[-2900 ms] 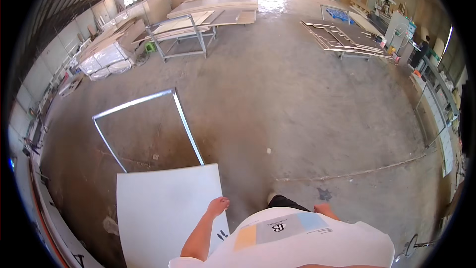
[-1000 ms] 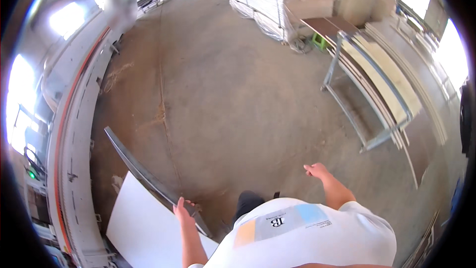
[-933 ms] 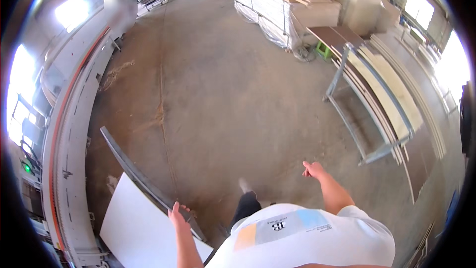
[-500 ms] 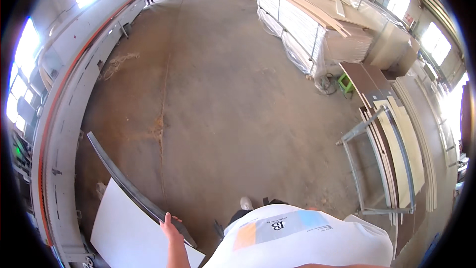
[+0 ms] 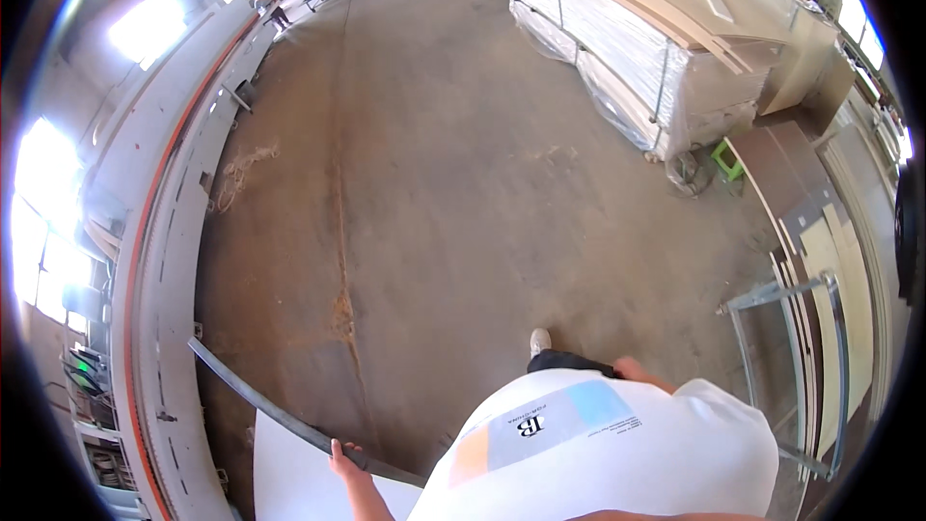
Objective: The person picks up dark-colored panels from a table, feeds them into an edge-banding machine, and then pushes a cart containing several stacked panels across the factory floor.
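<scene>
Down at the lower left, my left hand point(image 5: 345, 460) is closed around a long dark grey bar point(image 5: 275, 413). The bar runs from the floor area by the machine toward my body, and my shirt hides its near end. A large white panel point(image 5: 294, 478) lies just under and beside the bar. Beyond my white shirt, at my right side, part of my right hand point(image 5: 632, 368) shows next to dark trousers. Its fingers are mostly hidden, so whether it holds anything cannot be made out.
A long white machine point(image 5: 159, 309) with an orange strip lines the left. Wrapped board stacks point(image 5: 617, 68) stand ahead right, near a green stool point(image 5: 728, 162). A metal frame point(image 5: 841, 367) and leaning boards point(image 5: 839, 260) stand on the right. Far off is another person point(image 5: 277, 13).
The view has shifted forward as a shoe steps ahead. The bar and white panel have moved with my left hand, which keeps its grip. My right hand has come into sight.
</scene>
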Motion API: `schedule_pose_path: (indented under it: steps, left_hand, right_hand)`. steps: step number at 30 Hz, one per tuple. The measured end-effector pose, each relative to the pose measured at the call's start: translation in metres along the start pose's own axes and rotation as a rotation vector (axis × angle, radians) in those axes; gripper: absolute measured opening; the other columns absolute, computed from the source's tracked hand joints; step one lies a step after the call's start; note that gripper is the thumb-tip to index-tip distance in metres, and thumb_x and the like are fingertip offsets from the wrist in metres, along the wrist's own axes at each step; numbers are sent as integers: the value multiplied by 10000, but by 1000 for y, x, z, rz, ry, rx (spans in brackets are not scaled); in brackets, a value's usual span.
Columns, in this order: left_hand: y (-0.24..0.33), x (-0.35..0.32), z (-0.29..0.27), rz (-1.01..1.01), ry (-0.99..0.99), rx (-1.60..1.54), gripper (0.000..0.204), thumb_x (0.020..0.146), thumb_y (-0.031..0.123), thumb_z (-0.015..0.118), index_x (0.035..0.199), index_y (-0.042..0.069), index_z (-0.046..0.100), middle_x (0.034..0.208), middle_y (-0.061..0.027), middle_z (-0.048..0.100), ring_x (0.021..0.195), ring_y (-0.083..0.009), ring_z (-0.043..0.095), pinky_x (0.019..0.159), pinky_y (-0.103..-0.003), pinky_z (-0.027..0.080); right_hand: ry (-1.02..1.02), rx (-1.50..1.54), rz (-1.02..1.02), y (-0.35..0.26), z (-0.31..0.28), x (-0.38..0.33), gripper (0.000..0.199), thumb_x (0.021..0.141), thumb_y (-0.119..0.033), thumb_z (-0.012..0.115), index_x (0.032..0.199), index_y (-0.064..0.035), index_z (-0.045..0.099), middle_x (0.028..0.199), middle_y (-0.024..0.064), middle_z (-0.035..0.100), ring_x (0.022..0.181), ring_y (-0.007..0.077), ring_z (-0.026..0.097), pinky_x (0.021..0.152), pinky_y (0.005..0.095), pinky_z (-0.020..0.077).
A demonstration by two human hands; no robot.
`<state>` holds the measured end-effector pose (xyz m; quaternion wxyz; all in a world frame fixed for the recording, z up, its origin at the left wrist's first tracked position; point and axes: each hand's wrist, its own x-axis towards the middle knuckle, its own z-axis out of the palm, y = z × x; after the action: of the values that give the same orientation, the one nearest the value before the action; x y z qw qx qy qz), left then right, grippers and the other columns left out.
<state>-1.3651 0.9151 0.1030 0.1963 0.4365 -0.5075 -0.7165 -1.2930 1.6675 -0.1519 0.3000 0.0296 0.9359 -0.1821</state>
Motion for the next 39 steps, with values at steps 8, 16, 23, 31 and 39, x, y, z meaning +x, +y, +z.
schedule_pose_path:
  steps: [8, 16, 23, 31, 39]
  left_hand:
    - [5, 69, 128, -93, 134, 2, 239, 958, 301, 700, 995, 93, 589, 738, -70, 612, 613, -212, 587, 536, -343, 516]
    - [42, 92, 317, -111, 303, -44, 204, 982, 303, 639, 965, 100, 628, 710, -47, 606, 598, -174, 562, 536, -306, 503]
    - [49, 183, 450, -183, 281, -83, 211, 978, 322, 648, 971, 112, 623, 743, -44, 619, 622, -172, 577, 536, -306, 498]
    - [85, 297, 665, -121, 409, -64, 257, 963, 302, 683, 1055, 94, 562, 798, -88, 613, 655, -216, 594, 546, -348, 520]
    - [116, 413, 870, 41, 470, -51, 280, 963, 253, 697, 1079, 35, 564, 791, -85, 591, 636, -204, 578, 536, -335, 512]
  right_hand:
    - [-14, 696, 269, -77, -326, 238, 511, 1029, -422, 475, 896, -52, 801, 812, 83, 763, 714, 180, 709, 691, 360, 560]
    - [8, 491, 300, -87, -441, 421, 462, 987, -479, 539, 966, -103, 807, 919, 80, 784, 788, 187, 717, 737, 356, 559]
    - [-389, 256, -129, -45, -447, 477, 440, 988, -456, 586, 985, -58, 773, 941, 157, 753, 882, 273, 710, 740, 436, 530]
    - [-293, 345, 148, -94, -572, 681, 422, 992, -440, 591, 990, -58, 770, 932, 157, 750, 865, 269, 706, 721, 433, 530]
    - [-339, 375, 29, -106, -723, 945, 403, 996, -423, 595, 995, -58, 767, 923, 156, 747, 849, 266, 703, 703, 431, 530]
